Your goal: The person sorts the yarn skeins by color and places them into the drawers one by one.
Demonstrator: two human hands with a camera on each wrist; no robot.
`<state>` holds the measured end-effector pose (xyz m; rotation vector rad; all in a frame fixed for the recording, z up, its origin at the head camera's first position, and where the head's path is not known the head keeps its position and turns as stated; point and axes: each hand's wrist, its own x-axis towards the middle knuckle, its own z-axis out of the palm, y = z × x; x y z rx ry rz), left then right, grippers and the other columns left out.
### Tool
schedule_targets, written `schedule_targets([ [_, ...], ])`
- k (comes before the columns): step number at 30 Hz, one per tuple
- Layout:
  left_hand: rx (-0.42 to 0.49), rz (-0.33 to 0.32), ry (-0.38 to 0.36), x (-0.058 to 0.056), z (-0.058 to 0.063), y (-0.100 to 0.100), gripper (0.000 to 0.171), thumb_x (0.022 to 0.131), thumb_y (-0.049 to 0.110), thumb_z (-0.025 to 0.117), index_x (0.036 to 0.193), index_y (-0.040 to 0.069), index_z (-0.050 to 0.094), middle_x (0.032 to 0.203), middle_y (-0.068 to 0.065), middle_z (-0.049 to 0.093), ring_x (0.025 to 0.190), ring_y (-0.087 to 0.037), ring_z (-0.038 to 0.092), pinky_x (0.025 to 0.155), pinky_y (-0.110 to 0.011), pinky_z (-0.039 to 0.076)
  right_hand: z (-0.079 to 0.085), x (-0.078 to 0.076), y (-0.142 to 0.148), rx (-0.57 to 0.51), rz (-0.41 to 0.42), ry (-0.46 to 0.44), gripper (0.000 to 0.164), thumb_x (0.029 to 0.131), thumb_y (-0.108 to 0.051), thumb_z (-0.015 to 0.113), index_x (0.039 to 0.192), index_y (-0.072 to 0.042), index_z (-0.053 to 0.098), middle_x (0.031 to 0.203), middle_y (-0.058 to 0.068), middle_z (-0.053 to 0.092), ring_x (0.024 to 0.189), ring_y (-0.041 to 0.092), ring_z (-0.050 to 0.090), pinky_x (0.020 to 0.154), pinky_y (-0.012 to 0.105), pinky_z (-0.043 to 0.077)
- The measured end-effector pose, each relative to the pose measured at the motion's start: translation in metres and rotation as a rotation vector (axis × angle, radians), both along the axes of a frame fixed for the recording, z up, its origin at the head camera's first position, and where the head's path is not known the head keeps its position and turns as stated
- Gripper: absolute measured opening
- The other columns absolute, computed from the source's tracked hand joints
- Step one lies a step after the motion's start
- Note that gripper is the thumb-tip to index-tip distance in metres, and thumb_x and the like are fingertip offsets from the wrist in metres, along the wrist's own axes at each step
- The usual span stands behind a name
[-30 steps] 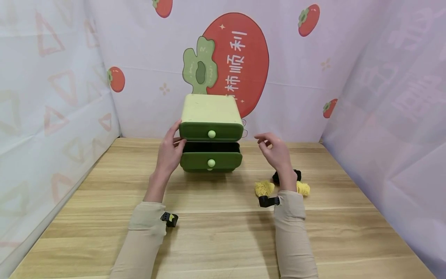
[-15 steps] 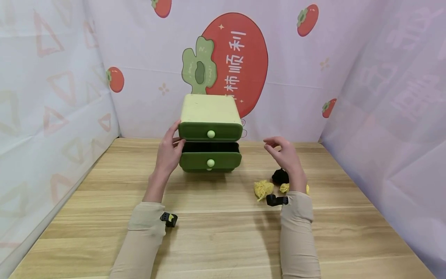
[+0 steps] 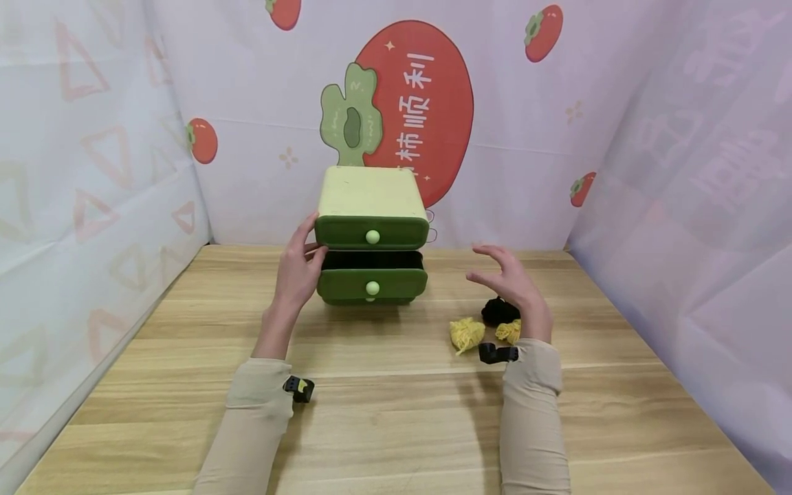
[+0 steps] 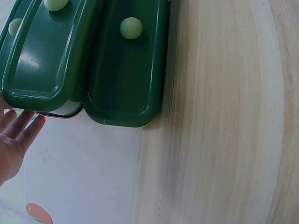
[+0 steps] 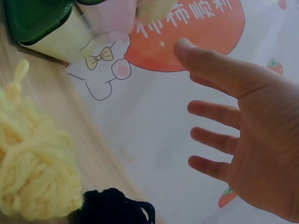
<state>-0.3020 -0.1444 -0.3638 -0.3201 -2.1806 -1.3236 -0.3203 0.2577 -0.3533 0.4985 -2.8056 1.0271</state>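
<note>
A small cabinet (image 3: pixel 374 192) with a pale yellow-green top and dark green drawers stands at the back of the table. Its middle drawer (image 3: pixel 346 283) is pulled partway out, dark inside. My left hand (image 3: pixel 295 275) rests against the cabinet's left side, fingers extended, as the left wrist view also shows. To the right of the cabinet my right hand (image 3: pixel 513 282) hovers with thumb and fingers spread, holding nothing. Below it lie a black yarn ball (image 3: pixel 500 311) and a yellow yarn ball (image 3: pixel 509 332), partly behind the wrist. Another yellow yarn bundle (image 3: pixel 467 334) sits farther left.
The wooden table (image 3: pixel 383 412) runs toward the front. Patterned cloth walls enclose it, with a large red persimmon print (image 3: pixel 442 117) behind the cabinet. A black wrist camera (image 3: pixel 498 353) on the right sleeve is close beside the yarn.
My right hand has moved away from the cabinet to the right, and its thumb and fingers have spread apart. My left hand stays at the cabinet's side; the drawer looks unchanged.
</note>
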Motion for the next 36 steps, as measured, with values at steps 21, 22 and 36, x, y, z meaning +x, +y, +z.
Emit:
schedule_targets([
  [21, 0.005, 0.002, 0.002, -0.001, 0.001, 0.0, 0.068, 0.096, -0.002, 0.06, 0.153, 0.026, 0.039, 0.154, -0.007, 0.044, 0.111, -0.038, 0.067, 0.094, -0.048, 0.058, -0.025, 0.0, 0.029, 0.127, -0.017, -0.156, 0.057, 0.093, -0.018, 0.067, 0.143, 0.001, 0.049, 0.147, 0.03, 0.044, 0.136, 0.049, 0.039, 0.113, 0.063, 0.035],
  [22, 0.006, 0.002, 0.002, 0.0, 0.001, 0.0, 0.068, 0.096, -0.002, 0.06, 0.153, 0.026, 0.039, 0.154, -0.007, 0.044, 0.111, -0.038, 0.067, 0.094, -0.048, 0.058, -0.027, -0.001, 0.028, 0.136, -0.017, -0.17, 0.057, 0.093, -0.018, 0.067, 0.143, 0.001, 0.049, 0.146, 0.031, 0.044, 0.135, 0.05, 0.041, 0.111, 0.063, 0.036],
  [36, -0.002, 0.003, 0.002, 0.001, 0.001, -0.001, 0.067, 0.096, -0.002, 0.059, 0.154, 0.026, 0.039, 0.155, -0.007, 0.042, 0.112, -0.038, 0.066, 0.095, -0.048, 0.057, -0.028, 0.003, 0.031, 0.14, 0.008, -0.351, 0.059, 0.09, -0.008, 0.066, 0.144, 0.006, 0.046, 0.142, 0.035, 0.046, 0.13, 0.049, 0.045, 0.106, 0.056, 0.045],
])
